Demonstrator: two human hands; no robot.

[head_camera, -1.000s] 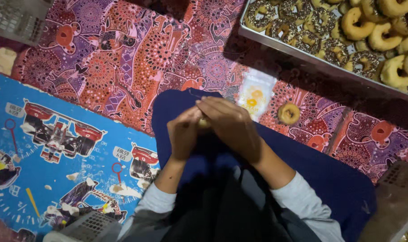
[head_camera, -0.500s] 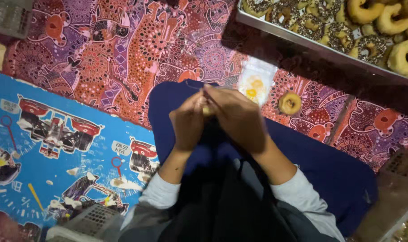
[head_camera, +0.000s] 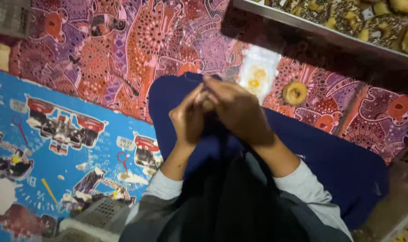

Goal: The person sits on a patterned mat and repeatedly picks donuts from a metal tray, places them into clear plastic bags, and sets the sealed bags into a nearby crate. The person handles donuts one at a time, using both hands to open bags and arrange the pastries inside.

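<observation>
Small pale dough piece [head_camera: 207, 104] is pinched between left hand [head_camera: 187, 120] and right hand [head_camera: 240, 112], held over the blue-clad lap [head_camera: 302, 157]. Shaping step judged in hand. One finished ring [head_camera: 295, 93] lies on patterned cloth [head_camera: 123, 54], just beside a clear packet [head_camera: 258, 74].

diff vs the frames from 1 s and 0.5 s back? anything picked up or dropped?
Nothing picked up or dropped. The left hand and right hand stay pressed together around a small pale piece over the blue-clad lap. The view shifted: the metal tray slid toward the top right. The ring-shaped pastry and clear packet lie on the patterned cloth as before.
</observation>
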